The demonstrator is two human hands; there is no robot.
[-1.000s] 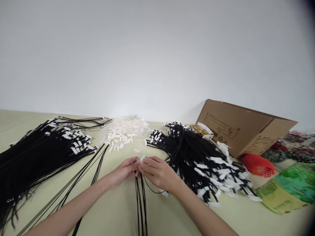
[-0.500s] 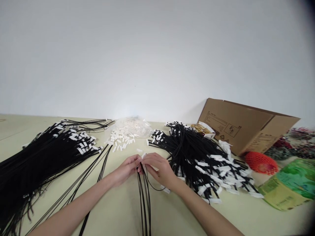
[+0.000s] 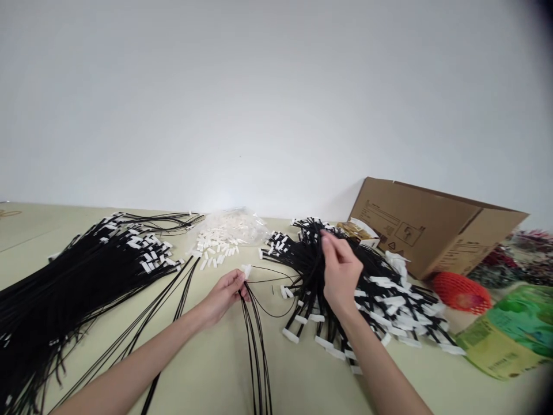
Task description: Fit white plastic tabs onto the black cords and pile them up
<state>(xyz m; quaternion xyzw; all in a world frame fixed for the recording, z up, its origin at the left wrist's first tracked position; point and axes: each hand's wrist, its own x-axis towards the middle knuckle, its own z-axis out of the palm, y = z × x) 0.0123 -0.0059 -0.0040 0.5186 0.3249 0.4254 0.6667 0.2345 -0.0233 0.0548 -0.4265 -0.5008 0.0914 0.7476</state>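
My left hand (image 3: 228,294) is closed, pinching a white connector (image 3: 246,272) between thumb and fingers. Thin black wires (image 3: 258,351) hang down from it towards the table's front edge, and a few loop off to the right. Over the right-hand pile of black wires (image 3: 298,256), whose ends carry white connectors, is my right hand (image 3: 343,271). Its thumb and fingers are pinched together; something dark shows at the fingertips, but I cannot tell it from the wires behind.
Loose white connectors (image 3: 210,253) lie before a clear plastic bag (image 3: 242,222) at the back. A large wire bundle (image 3: 82,282) covers the left. To the right stand a cardboard box (image 3: 432,230), a red netted item (image 3: 460,293) and a green-yellow package (image 3: 505,334).
My right hand has left the connector and moved right and back over the wire pile. Connectors at the pile's near side have shifted. My left hand keeps its pinch in nearly the same place.
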